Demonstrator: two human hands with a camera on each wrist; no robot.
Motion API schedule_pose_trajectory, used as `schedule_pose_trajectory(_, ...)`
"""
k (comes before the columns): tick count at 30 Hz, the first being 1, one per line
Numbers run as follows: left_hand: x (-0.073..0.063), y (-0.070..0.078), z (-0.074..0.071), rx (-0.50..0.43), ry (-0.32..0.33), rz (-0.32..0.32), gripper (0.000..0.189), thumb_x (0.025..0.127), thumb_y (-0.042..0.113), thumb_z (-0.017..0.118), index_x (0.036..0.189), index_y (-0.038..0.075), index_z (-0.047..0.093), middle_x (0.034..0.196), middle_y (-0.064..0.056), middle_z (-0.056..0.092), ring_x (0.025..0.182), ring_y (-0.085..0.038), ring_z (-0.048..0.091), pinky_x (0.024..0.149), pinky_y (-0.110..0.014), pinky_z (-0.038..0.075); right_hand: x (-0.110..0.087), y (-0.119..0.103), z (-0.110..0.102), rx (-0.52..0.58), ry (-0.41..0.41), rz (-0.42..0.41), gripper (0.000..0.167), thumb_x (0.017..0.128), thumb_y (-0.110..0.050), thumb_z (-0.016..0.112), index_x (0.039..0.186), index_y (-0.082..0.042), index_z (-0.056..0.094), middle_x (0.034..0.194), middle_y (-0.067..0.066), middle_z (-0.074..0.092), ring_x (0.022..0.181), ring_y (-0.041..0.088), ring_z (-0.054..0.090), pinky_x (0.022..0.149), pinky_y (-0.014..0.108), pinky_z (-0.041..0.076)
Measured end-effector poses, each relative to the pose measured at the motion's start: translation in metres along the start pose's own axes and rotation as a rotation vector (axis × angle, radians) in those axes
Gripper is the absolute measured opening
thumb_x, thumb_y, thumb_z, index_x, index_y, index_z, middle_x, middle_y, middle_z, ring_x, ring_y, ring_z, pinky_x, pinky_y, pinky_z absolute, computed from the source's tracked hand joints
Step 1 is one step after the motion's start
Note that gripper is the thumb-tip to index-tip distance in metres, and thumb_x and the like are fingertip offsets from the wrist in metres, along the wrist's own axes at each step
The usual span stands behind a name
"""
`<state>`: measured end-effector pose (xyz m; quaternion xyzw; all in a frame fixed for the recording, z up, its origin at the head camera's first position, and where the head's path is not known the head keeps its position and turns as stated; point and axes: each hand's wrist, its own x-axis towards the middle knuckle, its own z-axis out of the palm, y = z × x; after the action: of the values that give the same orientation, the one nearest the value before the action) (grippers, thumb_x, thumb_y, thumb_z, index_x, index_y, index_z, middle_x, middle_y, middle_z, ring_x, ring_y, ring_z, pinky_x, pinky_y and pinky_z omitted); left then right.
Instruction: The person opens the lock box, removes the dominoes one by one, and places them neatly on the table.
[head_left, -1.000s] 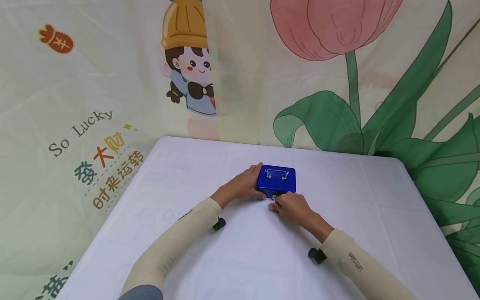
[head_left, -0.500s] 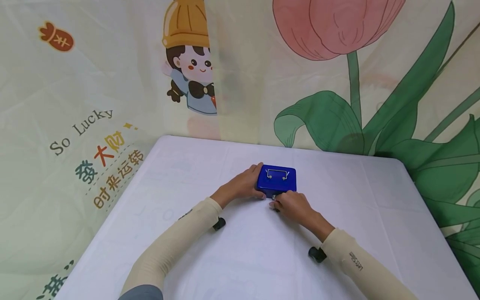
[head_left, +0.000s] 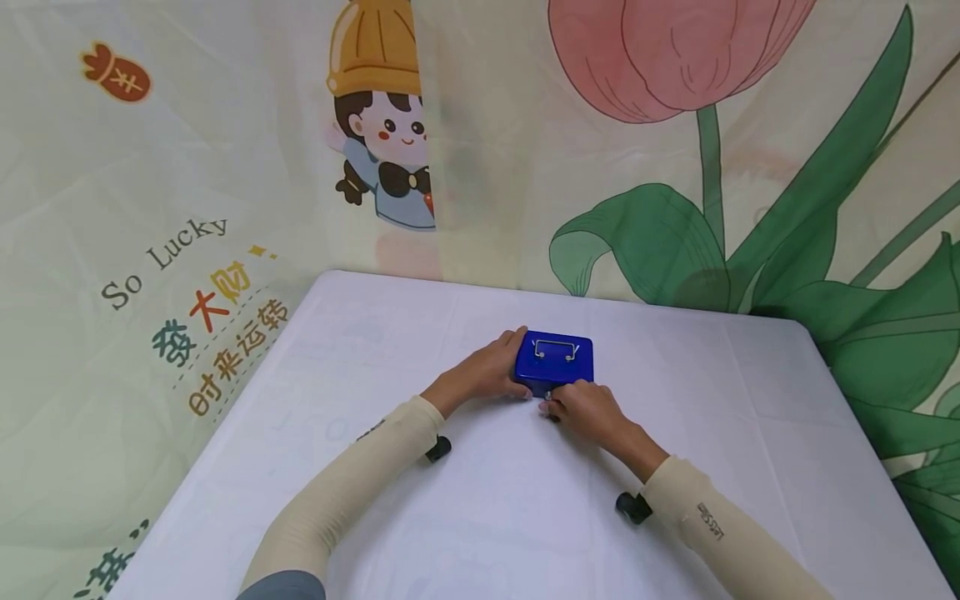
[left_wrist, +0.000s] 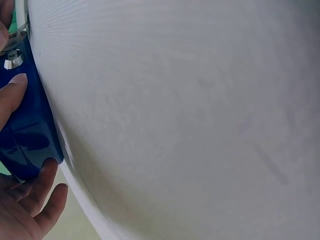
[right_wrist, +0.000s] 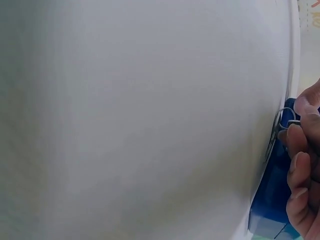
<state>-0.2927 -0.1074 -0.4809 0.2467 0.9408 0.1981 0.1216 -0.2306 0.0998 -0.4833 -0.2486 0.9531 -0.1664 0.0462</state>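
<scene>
Soft diffuse light, faint shadows

Beige sleeve (head_left: 352, 483) behind left hand (head_left: 491, 367), dark print (head_left: 371, 429) on it, grey-blue fabric (head_left: 285, 586) farther back; beige sleeve with dark lettering (head_left: 710, 522) behind right hand (head_left: 588, 412), black block (head_left: 633, 508) by each sleeve's hand end.

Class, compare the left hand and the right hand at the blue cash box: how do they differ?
The left hand grips the blue cash box's left end; the right hand pinches what looks like a key at the lock. The left hand spreads wider; the right hand curls tighter. Both are bare, below beige sleeves.
</scene>
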Motion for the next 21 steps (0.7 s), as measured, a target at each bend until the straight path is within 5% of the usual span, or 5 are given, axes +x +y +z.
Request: schedule_pose_trajectory(21,0.0,-0.003,0.003,0.015,0.024,0.006,0.119,0.079,0.048,0.084,0.161,0.009,0.007,0.158,-0.017,0.033,0.141,-0.03,0.043,0.118,-0.045,0.037,-0.002,0.003,0.014,0.153,0.031,0.107,0.019,0.096,-0.027,0.07,0.09,-0.01,0.077,0.063,-0.006,0.059,0.06,0.011,0.054,0.059,0.026,0.046)
